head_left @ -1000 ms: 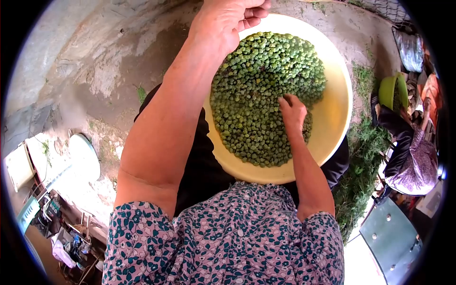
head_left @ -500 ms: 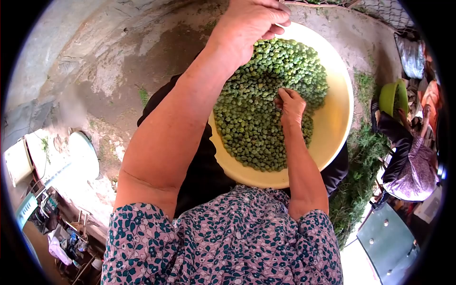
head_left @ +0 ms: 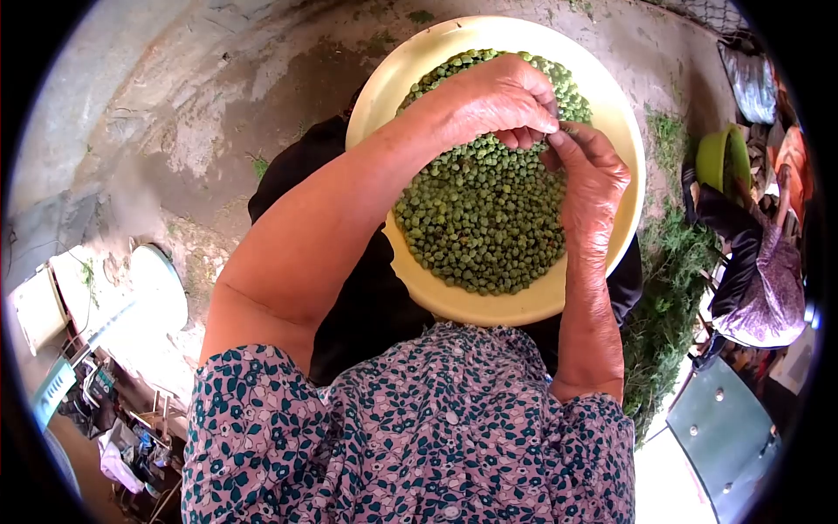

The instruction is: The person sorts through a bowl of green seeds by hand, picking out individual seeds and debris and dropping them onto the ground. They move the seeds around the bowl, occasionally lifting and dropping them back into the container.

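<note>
A wide yellow basin rests on my lap, filled with many small round green pods. Above the far part of the pods, my left hand reaches in from the left with its fingers closed in a pinch. My right hand meets it fingertip to fingertip, also pinching. Whatever lies between the fingertips is too small to make out. Both hands are above the pods.
At the right a co-worker in purple patterned clothing sits by a green tub. A heap of green plants lies between us. A grey-green board is at lower right, assorted clutter at lower left.
My left hand has come down and toward me from beyond the basin's far rim. My right hand has risen from the pods, up and rightward, and the two now meet.
</note>
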The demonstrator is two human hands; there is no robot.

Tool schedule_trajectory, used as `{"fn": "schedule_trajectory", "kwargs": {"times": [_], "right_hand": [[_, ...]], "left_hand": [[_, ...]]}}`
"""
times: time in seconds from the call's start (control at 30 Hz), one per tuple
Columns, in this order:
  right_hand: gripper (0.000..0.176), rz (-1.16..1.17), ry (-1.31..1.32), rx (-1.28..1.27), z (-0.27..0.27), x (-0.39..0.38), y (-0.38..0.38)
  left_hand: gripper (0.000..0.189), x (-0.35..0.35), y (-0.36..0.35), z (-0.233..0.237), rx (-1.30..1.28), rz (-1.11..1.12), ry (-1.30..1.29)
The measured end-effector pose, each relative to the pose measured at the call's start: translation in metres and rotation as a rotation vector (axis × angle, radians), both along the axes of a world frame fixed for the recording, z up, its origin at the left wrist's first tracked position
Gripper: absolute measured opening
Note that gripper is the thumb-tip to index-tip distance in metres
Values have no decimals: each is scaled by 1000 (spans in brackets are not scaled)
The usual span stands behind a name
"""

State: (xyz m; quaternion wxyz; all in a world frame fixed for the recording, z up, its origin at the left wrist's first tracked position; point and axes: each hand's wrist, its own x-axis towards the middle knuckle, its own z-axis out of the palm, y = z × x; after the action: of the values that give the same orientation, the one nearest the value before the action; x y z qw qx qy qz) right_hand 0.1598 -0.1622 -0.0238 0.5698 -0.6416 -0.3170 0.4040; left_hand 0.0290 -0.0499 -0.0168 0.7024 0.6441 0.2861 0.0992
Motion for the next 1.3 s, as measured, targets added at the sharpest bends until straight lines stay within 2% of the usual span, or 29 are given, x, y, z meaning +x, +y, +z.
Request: {"fn": "schedule_trajectory", "kwargs": {"times": [0.07,0.33,0.47,0.53,0.6,0.67,0.73,0.8,0.87,0.9,0.93,1.0,1.03,1.07,1.13,1.2,1.23,1.3], "right_hand": [[11,18,29,55,0,-2,-2],[6,48,42,21,3,8,-9],[7,58,82,44,-2,12,-17],[7,15,25,16,0,19,-23],[8,-80,-52,2,1,32,-32],[8,-154,-224,14,-4,64,-46],[10,-309,-389,-73,-8,103,-63],[16,-450,-509,-125,-16,147,-83],[24,-480,-668,-231,-27,186,-106],[29,-334,-1087,-279,-39,214,-122],[29,-334,-1088,-280,-40,217,-123],[28,-354,-1355,-426,-43,219,-124],[27,-352,-1334,-354,-39,202,-116],[26,-351,-1313,-280,-36,181,-105],[25,-315,-1104,-229,-28,136,-83],[22,-173,-958,-204,-36,114,-70],[22,-102,-751,-334,-40,100,-64],[24,143,-668,-413,-63,86,-62]], "left_hand": [[18,1,-5,8,-88,87,45],[22,7,-9,0,-149,97,-25],[19,8,-13,1,-68,98,-36],[17,7,-12,1,138,-46,101],[17,7,-12,-2,157,-100,119],[18,6,-12,-3,308,-205,117],[19,8,-12,-6,305,-224,104],[19,10,-13,-12,406,-312,114],[21,8,-17,-9,364,-348,149],[22,7,-19,-9,392,-330,145],[23,7,-20,-9,420,-312,141],[24,7,-16,-13,441,-288,86],[25,7,-16,-7,464,-263,31],[27,6,-13,1,450,-291,138],[27,3,-6,-4,518,-222,29],[26,4,0,-4,513,-144,68],[25,3,3,-4,480,-107,67],[23,0,7,3,416,-11,90]]}}
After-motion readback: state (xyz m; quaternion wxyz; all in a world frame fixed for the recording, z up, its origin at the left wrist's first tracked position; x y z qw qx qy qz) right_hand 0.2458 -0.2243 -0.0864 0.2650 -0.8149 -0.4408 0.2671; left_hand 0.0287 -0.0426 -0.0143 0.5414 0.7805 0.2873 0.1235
